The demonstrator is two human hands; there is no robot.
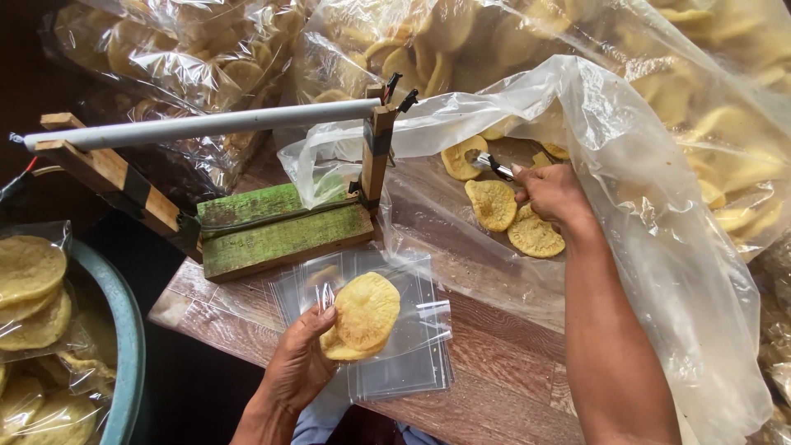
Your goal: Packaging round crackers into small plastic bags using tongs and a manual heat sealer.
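Observation:
My left hand (301, 363) holds a small clear plastic bag (412, 317) with two or three round yellow crackers (362, 317) in it, over a stack of empty clear bags (404, 375). My right hand (554, 194) reaches inside a large open plastic bag (659, 247) and grips metal tongs (494, 166) pointing at a cracker (463, 156). Two more loose crackers (493, 204) lie just by that hand on the wooden table (494, 363).
A wooden heat sealer with a green base (280, 231) and a white tube arm (198, 125) stands at the table's left. A teal tub (124, 346) of bagged crackers sits at lower left. Big bags of crackers (461, 41) fill the back and right.

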